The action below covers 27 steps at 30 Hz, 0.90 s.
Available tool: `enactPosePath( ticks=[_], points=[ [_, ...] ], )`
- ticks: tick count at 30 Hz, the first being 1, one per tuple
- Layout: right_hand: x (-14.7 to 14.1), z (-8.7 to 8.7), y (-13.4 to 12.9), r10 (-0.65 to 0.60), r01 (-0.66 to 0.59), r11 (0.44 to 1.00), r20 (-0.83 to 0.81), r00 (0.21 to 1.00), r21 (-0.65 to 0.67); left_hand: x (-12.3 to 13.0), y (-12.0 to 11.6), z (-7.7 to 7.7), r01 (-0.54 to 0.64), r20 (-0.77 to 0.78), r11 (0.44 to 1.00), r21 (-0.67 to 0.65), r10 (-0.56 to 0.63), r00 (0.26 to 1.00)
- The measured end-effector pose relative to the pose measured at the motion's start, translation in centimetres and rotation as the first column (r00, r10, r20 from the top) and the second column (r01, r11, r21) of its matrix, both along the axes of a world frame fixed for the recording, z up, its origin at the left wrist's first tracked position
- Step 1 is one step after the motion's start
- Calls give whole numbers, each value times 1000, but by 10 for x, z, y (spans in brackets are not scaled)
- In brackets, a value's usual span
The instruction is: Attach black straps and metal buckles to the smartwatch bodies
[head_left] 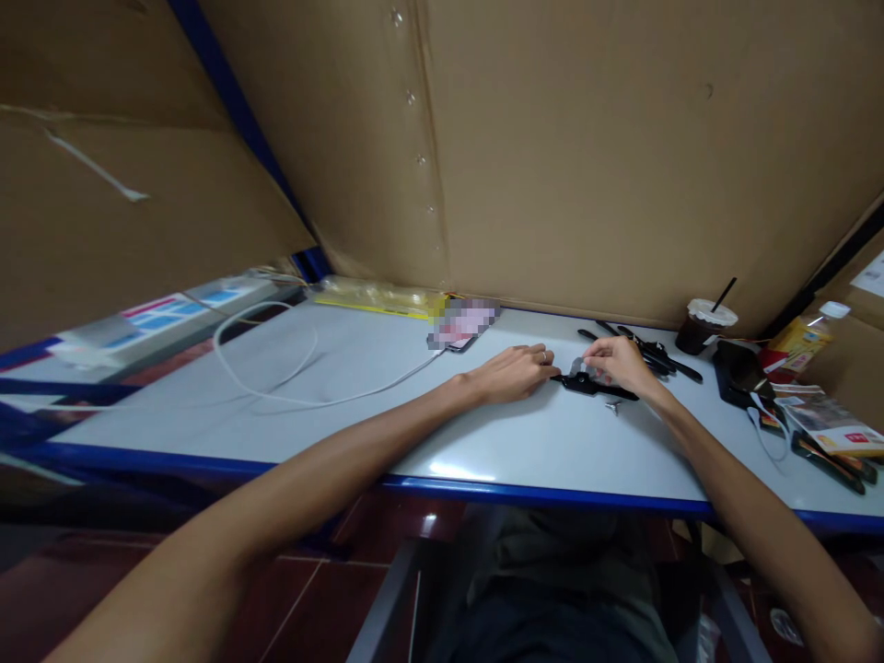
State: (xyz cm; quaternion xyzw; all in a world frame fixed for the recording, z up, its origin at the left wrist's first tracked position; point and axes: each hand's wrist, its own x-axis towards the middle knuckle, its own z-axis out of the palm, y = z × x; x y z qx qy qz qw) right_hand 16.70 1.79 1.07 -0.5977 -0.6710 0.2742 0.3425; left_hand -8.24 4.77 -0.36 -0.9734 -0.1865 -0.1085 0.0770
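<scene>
A black two-handled tool, which looks like a spokeshave (pixel 587 384), lies level on the white table in front of me. My left hand (pixel 519 372) is closed on its left end, with a ring on one finger. My right hand (pixel 622 365) is over the tool's middle and right side, its thumb and fingers pinching a thin, greyish flat plate (pixel 577 366) that stands up from the centre. The plate's lower edge is hard to make out. Just below the right handle, small silver screws (pixel 612 407) lie loose on the tabletop.
Several black tools (pixel 667 357) are piled behind my right hand. A phone (pixel 470 324) with a white cable (pixel 345 401) lies at the back. To the right are an iced drink cup (pixel 705 324), a bottle (pixel 815 339) and packets (pixel 832 419). Cardboard (pixel 587 166) walls the back.
</scene>
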Motion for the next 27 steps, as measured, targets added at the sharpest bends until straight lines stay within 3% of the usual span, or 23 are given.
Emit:
enactPosePath(
  ticks=[4,13,22,25,27],
  points=[
    [6,-4,8,17,-22,999,104,994,48,0,-1,2,-1,-2,1000,-1,1,1000],
    [9,-7,9,148,-143,986,52,988,-86,1,-3,5,-21,-12,999,-28,20,1000],
    [6,-6,7,127,-121,981,36,991,-151,0,-4,5,-26,-11,999,-26,26,1000],
    [5,-1,5,117,-99,984,111,987,-151,0,-4,6,-35,-10,999,-32,34,999],
    [8,7,1,92,-79,995,221,971,-67,1,-5,6,-41,-8,998,-43,41,999]
  ],
)
